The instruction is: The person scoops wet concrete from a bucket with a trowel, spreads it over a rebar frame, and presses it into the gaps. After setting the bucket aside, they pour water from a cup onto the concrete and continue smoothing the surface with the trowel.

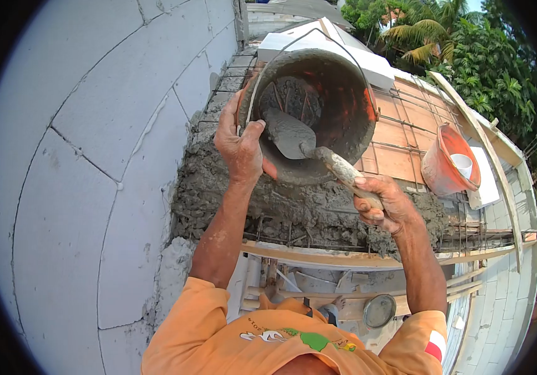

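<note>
My left hand [241,140] grips the rim of a mortar-smeared bucket [349,134], which is tipped so that its mouth faces me. Inside, wet grey mortar [290,97] lies at the bottom. My right hand [384,203] is wrapped around the handle of a trowel [290,134]; its mortar-coated blade reaches into the bucket near the lower left of the rim. The wire bail arches above the bucket. Below it, fresh wet concrete [268,203] is spread over steel bars.
A block wall [93,169] rises on the left. Steel bars cross wooden formwork [396,159] on the right, where an orange bucket [450,159] holds a white cup [461,165]. A long wooden strip [481,150] leans beyond it. A round pan [379,310] lies lower down, past the plank edge [318,253].
</note>
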Demonstrator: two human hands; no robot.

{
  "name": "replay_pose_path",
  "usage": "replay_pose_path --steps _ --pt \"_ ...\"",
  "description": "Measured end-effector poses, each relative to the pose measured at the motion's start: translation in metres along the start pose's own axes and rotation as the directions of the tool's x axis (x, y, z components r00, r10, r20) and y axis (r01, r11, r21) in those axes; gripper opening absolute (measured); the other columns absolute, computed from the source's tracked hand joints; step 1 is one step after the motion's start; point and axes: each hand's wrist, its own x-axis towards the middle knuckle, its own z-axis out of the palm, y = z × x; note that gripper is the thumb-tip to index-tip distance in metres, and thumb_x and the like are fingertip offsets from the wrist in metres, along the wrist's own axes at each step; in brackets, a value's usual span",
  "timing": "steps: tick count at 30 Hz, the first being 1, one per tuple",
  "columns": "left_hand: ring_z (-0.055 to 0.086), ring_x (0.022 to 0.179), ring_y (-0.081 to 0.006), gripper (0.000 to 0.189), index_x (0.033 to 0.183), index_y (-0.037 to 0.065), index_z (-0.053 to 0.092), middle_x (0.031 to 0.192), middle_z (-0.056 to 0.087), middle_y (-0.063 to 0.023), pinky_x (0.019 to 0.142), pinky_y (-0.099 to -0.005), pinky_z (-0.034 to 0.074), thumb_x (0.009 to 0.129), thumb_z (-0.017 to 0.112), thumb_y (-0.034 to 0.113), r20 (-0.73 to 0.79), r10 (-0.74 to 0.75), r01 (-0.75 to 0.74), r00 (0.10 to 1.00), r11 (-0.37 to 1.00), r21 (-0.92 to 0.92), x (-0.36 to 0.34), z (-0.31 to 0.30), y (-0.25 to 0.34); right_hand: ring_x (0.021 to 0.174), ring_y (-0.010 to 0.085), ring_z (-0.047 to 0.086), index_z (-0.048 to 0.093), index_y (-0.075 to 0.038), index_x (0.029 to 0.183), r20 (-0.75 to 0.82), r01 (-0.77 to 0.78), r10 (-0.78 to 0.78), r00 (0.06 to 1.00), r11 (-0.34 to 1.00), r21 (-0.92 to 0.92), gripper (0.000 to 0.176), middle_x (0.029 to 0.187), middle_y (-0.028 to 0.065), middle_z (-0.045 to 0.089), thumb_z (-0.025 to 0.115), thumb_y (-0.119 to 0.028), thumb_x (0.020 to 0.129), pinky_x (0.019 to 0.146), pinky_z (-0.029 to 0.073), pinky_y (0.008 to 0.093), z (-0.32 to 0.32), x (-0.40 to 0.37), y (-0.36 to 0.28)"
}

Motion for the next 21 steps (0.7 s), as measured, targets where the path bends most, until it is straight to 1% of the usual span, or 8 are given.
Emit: replay_pose_path --steps 4,9,11,13,15,16,18,21 --pt "0.061 0.109 -0.0199 0.058 0.13 -0.009 0.054 0.121 0.063 -0.0142 0.097 -0.0314 0.048 0.073 0.06 -0.007 -0.112 0.03 -0.041 0.993 0.995 -0.096 0.056 -0.009 0.008 0.035 0.0026 0.041 0.056 0.004 0.108 -0.015 0.186 -0.186 0.982 0.982 0.016 0.034 0.062 0.0057 0.058 0.066 -0.024 0.092 0.033 0.033 0.0186 0.004 -0.037 -0.022" --pt "0.064 0.102 -0.0198 0.051 0.125 -0.01 0.056 0.118 0.064 -0.0154 0.092 -0.0307 0.05 0.074 0.06 -0.005 -0.192 0.349 -0.363 0.917 0.931 -0.041 0.114 -0.017 0.035 0.039 0.0028 0.044 0.059 0.003 0.108 -0.177 0.463 -0.474 0.862 0.88 -0.104 0.033 0.062 0.0046 0.057 0.065 -0.026 0.093 0.035 0.034 0.0178 0.009 -0.057 -0.037" --pt "0.065 0.099 -0.0201 0.05 0.124 -0.01 0.056 0.116 0.065 -0.015 0.09 -0.0299 0.051 0.074 0.06 -0.007 -0.218 0.349 -0.361 0.911 0.932 -0.02 0.118 -0.015 0.053 0.046 0.0102 0.054 0.061 0.004 0.114 -0.293 0.391 -0.675 0.677 0.667 -0.634 0.038 0.062 0.0065 0.057 0.066 -0.027 0.092 0.04 0.044 0.0231 0.006 -0.032 -0.026" --pt "0.066 0.097 -0.0207 0.051 0.124 -0.009 0.056 0.114 0.065 -0.0151 0.088 -0.0307 0.054 0.074 0.06 -0.01 -0.235 0.374 -0.394 0.897 0.918 -0.039 0.121 -0.014 0.062 0.059 0.0233 0.066 0.059 0.006 0.124 -0.02 0.259 -0.908 0.419 0.141 -0.956 0.045 0.071 0.0147 0.064 0.067 -0.025 0.091 0.05 0.053 0.0346 -0.016 0.023 0.012" --pt "0.066 0.097 -0.0217 0.05 0.125 -0.008 0.056 0.112 0.065 -0.0149 0.084 -0.0328 0.056 0.074 0.06 -0.011 -0.252 0.345 -0.366 0.904 0.93 -0.04 0.12 -0.009 0.065 0.072 0.0348 0.071 0.055 0.006 0.13 0.046 -0.043 -0.811 0.583 -0.087 -0.995 0.051 0.088 0.0242 0.069 0.068 -0.022 0.09 0.062 0.058 0.0441 -0.025 0.037 0.031" --pt "0.066 0.097 -0.0217 0.05 0.125 -0.008 0.056 0.112 0.065 -0.0149 0.084 -0.0328 0.056 0.074 0.06 -0.011 -0.245 0.337 -0.361 0.909 0.931 -0.06 0.12 -0.005 0.064 0.072 0.0348 0.071 0.055 0.006 0.13 0.031 -0.063 -0.817 0.576 -0.082 -0.995 0.051 0.088 0.0242 0.069 0.068 -0.022 0.09 0.062 0.058 0.0441 -0.033 0.033 0.038" --pt "0.066 0.097 -0.0232 0.05 0.125 -0.008 0.056 0.11 0.064 -0.0146 0.083 -0.0337 0.058 0.075 0.06 -0.012 -0.239 0.215 -0.26 0.947 0.95 -0.174 0.121 -0.002 0.062 0.081 0.0363 0.072 0.056 0.004 0.13 0.002 0.065 -0.945 0.328 0.021 -0.998 0.047 0.102 0.0259 0.069 0.067 -0.019 0.091 0.065 0.058 0.0446 -0.041 0.026 0.051" --pt "0.066 0.097 -0.0247 0.053 0.127 -0.009 0.054 0.109 0.063 -0.016 0.083 -0.0339 0.059 0.074 0.061 -0.012 -0.257 0.145 -0.189 0.956 0.97 -0.156 0.127 0.002 0.046 0.084 0.0383 0.072 0.055 0.005 0.13 -0.161 0.086 -0.895 0.416 0.215 -0.973 0.045 0.106 0.0262 0.068 0.066 -0.016 0.092 0.068 0.058 0.0445 -0.058 -0.016 0.039"
